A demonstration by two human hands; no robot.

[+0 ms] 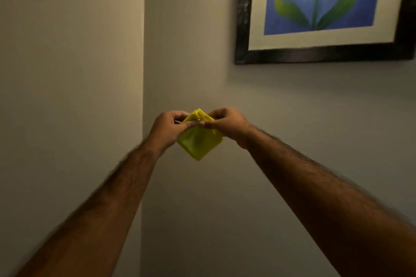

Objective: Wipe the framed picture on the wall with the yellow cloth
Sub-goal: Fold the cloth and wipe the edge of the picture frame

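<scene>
A folded yellow cloth hangs between both hands at the middle of the view. My left hand pinches its upper left edge, and my right hand pinches its upper right edge. The framed picture hangs on the wall at the upper right, above and to the right of the hands. It has a black frame, a white mat and a red flower with green leaves on blue. Its top and right side run out of view. The cloth is well apart from the picture.
A grey wall lies straight ahead behind the hands. A vertical wall corner runs down the view just left of the hands, with another wall face to the left.
</scene>
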